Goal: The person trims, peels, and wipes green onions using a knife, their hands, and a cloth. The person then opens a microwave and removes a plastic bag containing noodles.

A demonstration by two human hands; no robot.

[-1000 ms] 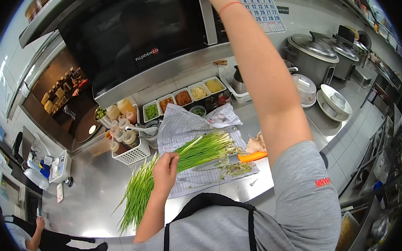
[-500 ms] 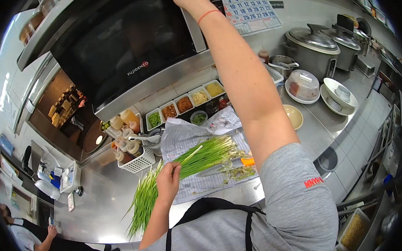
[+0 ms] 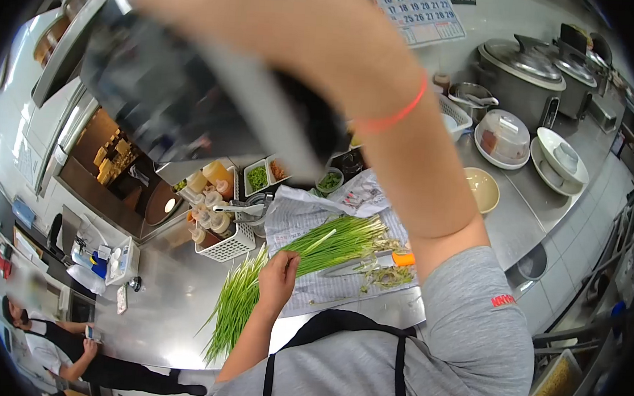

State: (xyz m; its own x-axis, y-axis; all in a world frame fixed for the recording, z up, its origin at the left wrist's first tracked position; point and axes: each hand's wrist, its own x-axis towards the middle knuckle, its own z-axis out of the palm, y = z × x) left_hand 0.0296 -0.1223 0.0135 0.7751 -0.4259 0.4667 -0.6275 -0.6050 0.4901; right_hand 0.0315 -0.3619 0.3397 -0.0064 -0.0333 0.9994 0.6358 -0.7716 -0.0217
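Raised across the top of the view, my right hand (image 3: 262, 20) is blurred, its thumb at the edge of the dark microwave door (image 3: 214, 97), which stands swung out toward me. Some of its fingers are hidden or out of frame. Low in front of me, my left hand (image 3: 279, 277) is closed, fingertips together, over a long bundle of green onions (image 3: 336, 244). Whatever it pinches is too small to make out. Newspaper (image 3: 287, 209) lies under part of the bundle. A knife with an orange handle (image 3: 403, 259) and wilted trimmings (image 3: 386, 276) are at its right end.
Squeeze bottles in a white basket (image 3: 228, 245) and trays of chopped food (image 3: 257, 178) stand behind the onions. At right are a beige bowl (image 3: 483, 191), a covered plate (image 3: 503, 139) and large cookers (image 3: 520, 80). Another person (image 3: 54, 345) stands at lower left.
My right hand has swung the microwave door outward, toward the camera and left. My left hand stays closed over the onions. The other person shows more fully at lower left.
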